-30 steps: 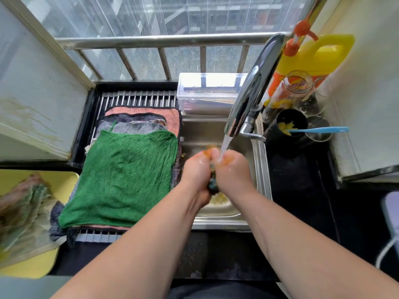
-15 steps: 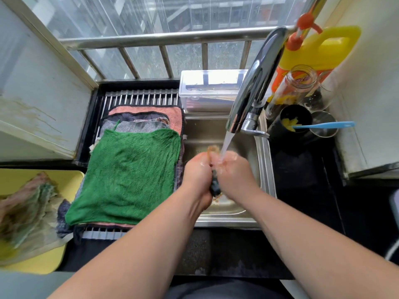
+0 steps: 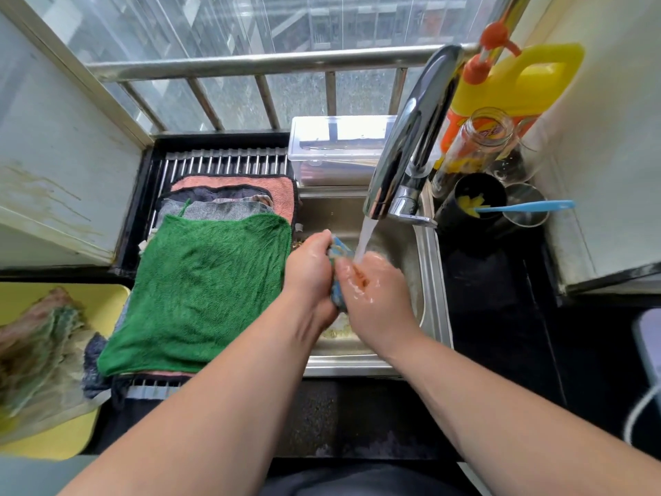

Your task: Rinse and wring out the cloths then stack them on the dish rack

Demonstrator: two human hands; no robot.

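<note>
Rinsing post, 1 entry per item.

1. Blue cloth point(image 3: 338, 252): bunched small, clamped between both hands above the sink point(image 3: 432, 281), directly under the water stream point(image 3: 365, 238) from the chrome tap point(image 3: 411, 137).
2. Left hand point(image 3: 309, 266): fingers curled round the cloth's left side.
3. Right hand point(image 3: 372, 291): wet, closed on the cloth from the right, with the water landing at its thumb side.
4. Dish rack point(image 3: 221, 162): just left of the sink, bearing 1 flat stack of cloths. The green cloth point(image 3: 200, 291) lies on top. A grey cloth point(image 3: 214, 209) and a pink cloth point(image 3: 232, 182) show beneath it at the far edge.
5. Yellow tray point(image 3: 107, 295): far left, holding a crumpled heap of cloths point(image 3: 35, 345), too blurred to count.
6. Clear lidded box point(image 3: 339, 148): behind the sink.
7. Right of the tap: yellow bottle point(image 3: 518, 87), glass jar point(image 3: 479, 137), and black cup point(image 3: 479, 202) with a blue handle point(image 3: 525, 206) lying across its rim.
</note>
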